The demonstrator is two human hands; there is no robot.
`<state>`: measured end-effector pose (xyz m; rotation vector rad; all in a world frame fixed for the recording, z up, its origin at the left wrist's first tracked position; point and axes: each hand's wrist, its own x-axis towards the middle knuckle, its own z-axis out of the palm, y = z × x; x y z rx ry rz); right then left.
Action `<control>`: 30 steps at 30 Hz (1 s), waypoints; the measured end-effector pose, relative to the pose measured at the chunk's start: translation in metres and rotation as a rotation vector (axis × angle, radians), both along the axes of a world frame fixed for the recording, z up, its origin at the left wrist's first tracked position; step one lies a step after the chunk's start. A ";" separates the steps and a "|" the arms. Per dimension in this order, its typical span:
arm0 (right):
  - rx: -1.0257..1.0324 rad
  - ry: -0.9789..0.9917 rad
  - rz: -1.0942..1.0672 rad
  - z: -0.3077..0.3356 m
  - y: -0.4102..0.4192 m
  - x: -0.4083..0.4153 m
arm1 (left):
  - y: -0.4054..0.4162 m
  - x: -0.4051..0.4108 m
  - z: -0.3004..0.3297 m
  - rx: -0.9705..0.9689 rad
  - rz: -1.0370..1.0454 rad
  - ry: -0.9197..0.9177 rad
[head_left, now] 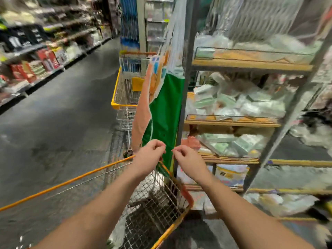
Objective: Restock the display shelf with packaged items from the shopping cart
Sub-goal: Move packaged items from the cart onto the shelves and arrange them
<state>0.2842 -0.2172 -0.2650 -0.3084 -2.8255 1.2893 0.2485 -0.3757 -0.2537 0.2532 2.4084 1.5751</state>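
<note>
Both hands, left (150, 155) and right (188, 159), pinch the green banner's (164, 112) bottom edge above the cart (161, 203).

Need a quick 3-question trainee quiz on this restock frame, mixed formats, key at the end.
1. True or false: both hands are inside the basket of the near orange-rimmed wire shopping cart.
2. Multiple choice: the tall green and orange hanging banner hangs at: A) the left end of the wooden-boarded metal display shelf; B) the dark aisle floor; C) the far left shelving.
3. Fill in: a second yellow-rimmed wire cart stands ___ the banner.

Key:
1. False. The left hand and right hand are raised above the cart, fingers curled, fingertips near the banner's lower edge; blur hides whether they pinch anything.
2. A
3. behind
</note>
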 end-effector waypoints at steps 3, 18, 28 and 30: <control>0.049 -0.007 -0.049 -0.003 0.061 -0.004 | 0.060 -0.009 -0.002 -0.075 -0.048 0.001; 0.021 0.155 -0.199 0.025 0.334 -0.094 | 0.295 -0.118 0.027 -0.404 -0.131 0.285; 0.464 0.053 -0.456 0.049 0.437 -0.189 | 0.325 -0.233 0.045 -0.860 0.082 0.260; 0.518 -0.095 -0.433 0.052 0.449 -0.203 | 0.332 -0.247 0.045 -0.856 0.107 0.091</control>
